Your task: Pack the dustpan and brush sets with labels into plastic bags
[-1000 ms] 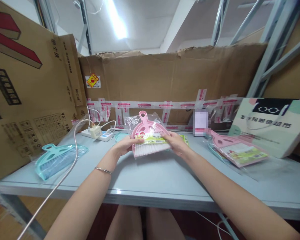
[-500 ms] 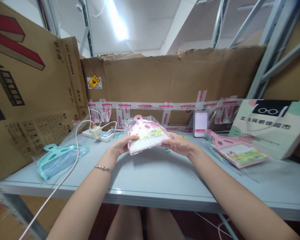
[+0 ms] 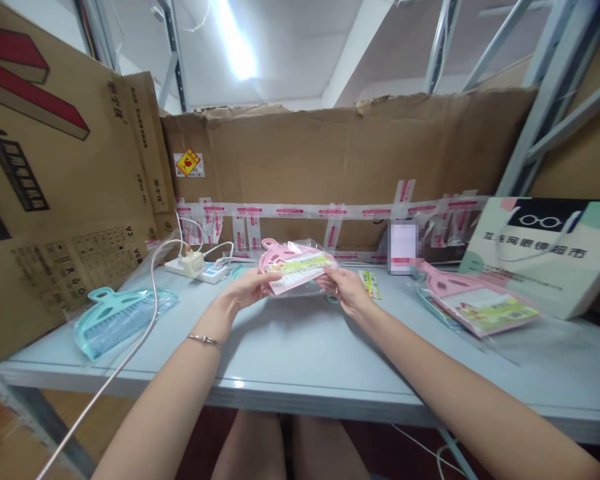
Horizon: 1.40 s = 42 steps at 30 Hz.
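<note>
A pink dustpan and brush set (image 3: 300, 268) in a clear plastic bag, with a yellow-green label, is held up over the table in front of me. My left hand (image 3: 253, 288) grips its left side, thumb on top. My right hand (image 3: 346, 288) pinches the right edge near the label, fingers curled beneath the bag. Behind my right hand, a yellow-green label card (image 3: 371, 285) lies on the table. Part of a teal item (image 3: 333, 299) shows beneath the bag; what it is stays hidden.
A bagged teal dustpan and brush (image 3: 123, 323) lies left on the table (image 3: 280, 353), with a white cable (image 3: 150, 327) across it. Bagged pink and teal sets (image 3: 473, 300) lie right, before a paper bag (image 3: 545, 253). A power strip (image 3: 213, 272), blurred phone (image 3: 404, 248) and cardboard (image 3: 350, 153) stand behind.
The pink set has tilted, its right side rising and its handle shifting left. My right hand has moved slightly left and curled its fingers, uncovering more of the label card behind it.
</note>
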Motion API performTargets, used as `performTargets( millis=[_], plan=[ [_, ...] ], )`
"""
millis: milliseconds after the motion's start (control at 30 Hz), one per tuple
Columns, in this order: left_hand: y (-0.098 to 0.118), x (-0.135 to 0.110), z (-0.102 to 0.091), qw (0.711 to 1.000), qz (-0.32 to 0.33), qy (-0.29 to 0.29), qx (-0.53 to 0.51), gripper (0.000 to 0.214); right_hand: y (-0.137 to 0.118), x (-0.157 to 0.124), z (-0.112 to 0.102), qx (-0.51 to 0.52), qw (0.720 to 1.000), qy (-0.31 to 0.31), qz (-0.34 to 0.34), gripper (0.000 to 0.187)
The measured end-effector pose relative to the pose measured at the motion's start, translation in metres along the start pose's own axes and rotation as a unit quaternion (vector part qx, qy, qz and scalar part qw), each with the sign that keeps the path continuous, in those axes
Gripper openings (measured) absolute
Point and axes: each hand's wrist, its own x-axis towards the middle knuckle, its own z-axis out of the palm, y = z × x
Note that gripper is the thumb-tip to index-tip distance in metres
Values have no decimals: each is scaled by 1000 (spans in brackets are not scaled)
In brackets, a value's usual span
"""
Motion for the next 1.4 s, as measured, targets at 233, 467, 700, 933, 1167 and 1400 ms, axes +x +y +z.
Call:
performTargets(
  millis=[233, 467, 700, 933, 1167, 1400],
  plan=[
    [-8, 7, -2, 997, 46, 63, -7, 54, -1, -3, -1, -62, 996, -56, -20, 20],
    [2, 2, -7, 994, 24, 106, -28, 38, -17, -5, -11, -61, 984, -165, -31, 28],
    [3, -4, -6, 999, -26, 12, 40, 41, -13, -5, -13, -61, 975, -210, 27, 35],
    [7, -10, 1, 986, 103, -51, 121, 67, -8, 7, -15, 13, 991, -135, 7, 22],
    [3, -1, -3, 980, 136, 92, 113, 33, -11, 2, -13, 35, 985, -171, 10, 31],
    [0, 6, -2, 945, 141, 271, 118, 19, -11, -6, -9, 34, 980, -189, 48, 34]
  ],
)
